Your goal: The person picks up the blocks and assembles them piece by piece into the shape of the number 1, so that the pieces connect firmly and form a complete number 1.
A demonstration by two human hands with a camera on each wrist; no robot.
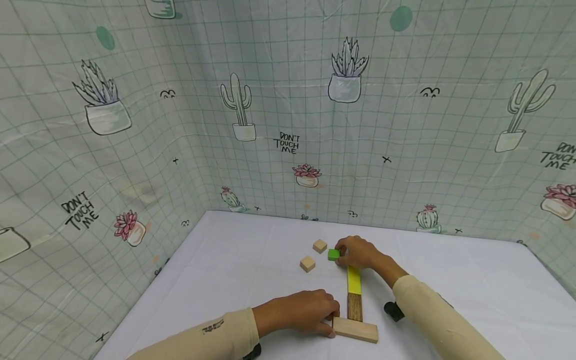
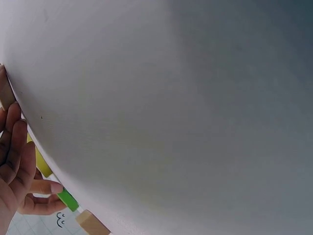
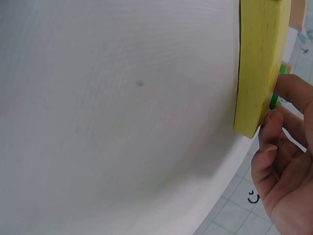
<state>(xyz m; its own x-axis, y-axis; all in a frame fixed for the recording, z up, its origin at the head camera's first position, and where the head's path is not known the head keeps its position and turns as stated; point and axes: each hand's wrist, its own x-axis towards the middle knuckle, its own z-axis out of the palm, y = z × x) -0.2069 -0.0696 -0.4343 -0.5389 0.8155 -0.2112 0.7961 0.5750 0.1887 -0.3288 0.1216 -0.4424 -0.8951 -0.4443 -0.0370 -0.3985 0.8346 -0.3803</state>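
Note:
My left hand (image 1: 301, 311) holds the left end of a pale wooden plank block (image 1: 356, 330) between thumb and fingers. A dark brown block (image 1: 354, 306) meets that plank's far side, and a yellow block (image 1: 354, 281) continues in line beyond it. Past the yellow block's far end, my right hand (image 1: 357, 252) pinches a small green block (image 1: 333, 255) at its right side. In the right wrist view, the yellow block (image 3: 261, 63) partly hides the green block (image 3: 274, 101). The left wrist view shows the green block (image 2: 68, 199) at the right hand's fingertips.
Two small pale wooden blocks lie left of the green one, a farther block (image 1: 320, 245) and a nearer block (image 1: 308, 263). A white cloth covers the table (image 1: 234, 265). Behind and to the left hangs a cactus-print curtain (image 1: 279, 90).

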